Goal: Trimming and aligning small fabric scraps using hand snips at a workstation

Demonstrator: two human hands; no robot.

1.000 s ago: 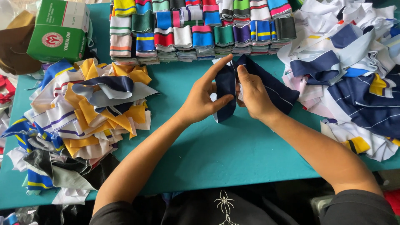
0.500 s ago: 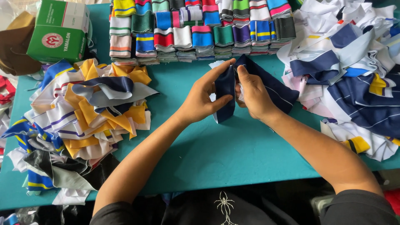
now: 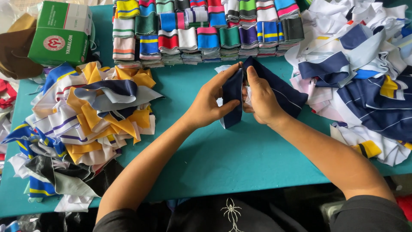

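Head view showed the left hand and right hand both pinched on a folded navy-blue knit fabric strip at frame centre. It hung just above the teal surface, between loose fabric piles at left and right.

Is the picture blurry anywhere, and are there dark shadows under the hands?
Head view: mostly sharp, the left hand and right hand on the folded navy knit fabric strip show clearly; light is soft and even, with only faint shadows on the teal table top; no strong glare; the edges bend slightly, and the dark clothing at the bottom is dim.
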